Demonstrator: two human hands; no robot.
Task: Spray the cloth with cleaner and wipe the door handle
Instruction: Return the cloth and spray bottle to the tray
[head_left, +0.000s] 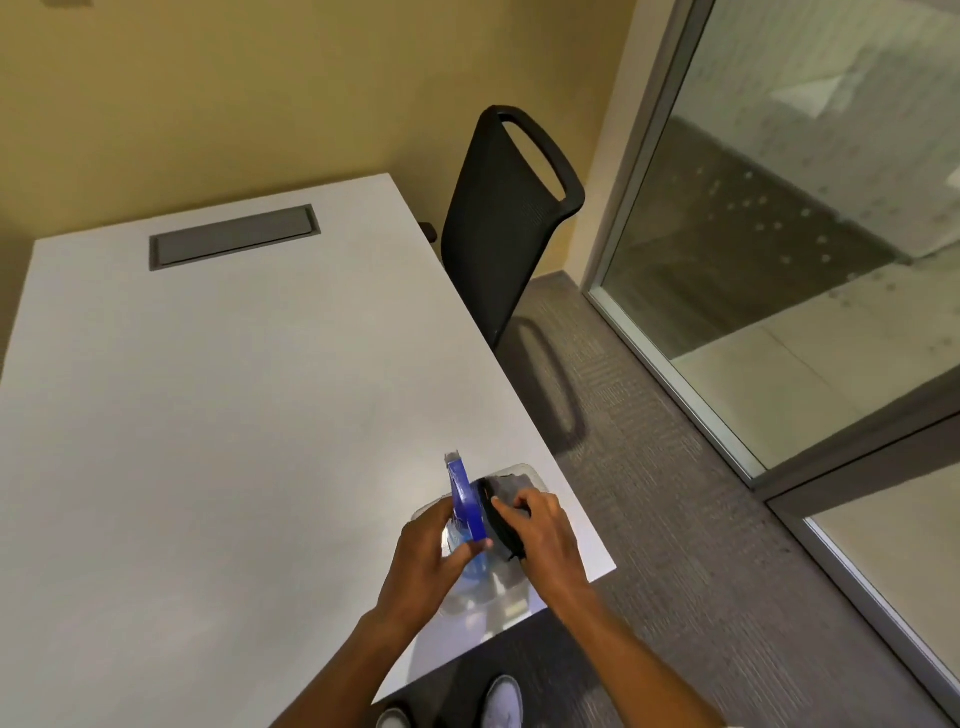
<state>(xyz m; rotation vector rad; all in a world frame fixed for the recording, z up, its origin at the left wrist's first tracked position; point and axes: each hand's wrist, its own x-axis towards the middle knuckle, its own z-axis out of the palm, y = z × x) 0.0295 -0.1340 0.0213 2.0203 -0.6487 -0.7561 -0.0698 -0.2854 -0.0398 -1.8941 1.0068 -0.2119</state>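
Note:
My left hand (434, 556) grips a clear spray bottle with a blue trigger head (464, 499), held over the near right corner of the white table (208, 415). My right hand (540, 530) holds a dark grey cloth (501, 519) right beside the bottle's head. Both hands hover over a clear plastic bin (511, 597) that stands on the table corner; another grey cloth (511, 483) shows in its far end. No door handle is in view.
A black mesh chair (498, 218) stands at the table's right side. Glass wall panels with metal frames (675, 389) run along the right. Grey carpet (649, 519) lies between table and glass. A grey cable hatch (234, 236) sits at the table's far end. My shoes (501, 701) show below.

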